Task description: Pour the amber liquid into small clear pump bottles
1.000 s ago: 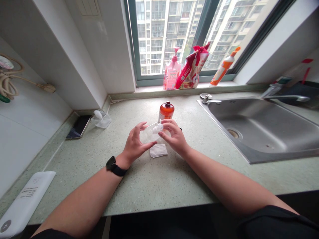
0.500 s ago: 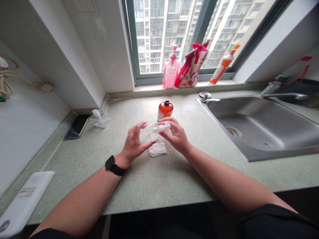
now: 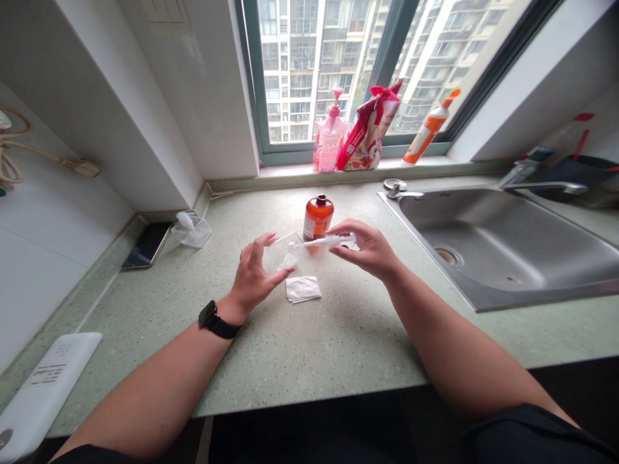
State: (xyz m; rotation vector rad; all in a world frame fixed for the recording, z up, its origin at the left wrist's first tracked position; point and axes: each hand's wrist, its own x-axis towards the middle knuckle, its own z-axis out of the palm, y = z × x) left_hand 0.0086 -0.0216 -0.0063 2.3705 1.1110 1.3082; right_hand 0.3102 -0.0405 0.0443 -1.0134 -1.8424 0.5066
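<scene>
My left hand (image 3: 252,274) is closed around a clear plastic bottle (image 3: 282,252), tilted with its mouth toward the right. Between the thumb and fingers of my right hand (image 3: 363,248) is a white pump head (image 3: 334,240). Its thin tube points left, with the tip at the clear bottle's mouth. Just behind my hands stands an open amber bottle (image 3: 316,216) with a white label. A folded white tissue (image 3: 303,289) lies on the counter in front of them. Something small and dark shows under my right fingers, too hidden to name.
To the left are a clear container (image 3: 192,231) with a white part, a phone (image 3: 147,245) and a white slab-like device (image 3: 51,386). A steel sink (image 3: 483,283) lies right. On the sill stand a pink pump bottle (image 3: 329,142), a red bag (image 3: 370,132) and an orange-white bottle (image 3: 428,132).
My right hand has moved right, away from my left hand, drawing the pump head and its tube out of the clear bottle. The left hand keeps its hold, shifting slightly left.
</scene>
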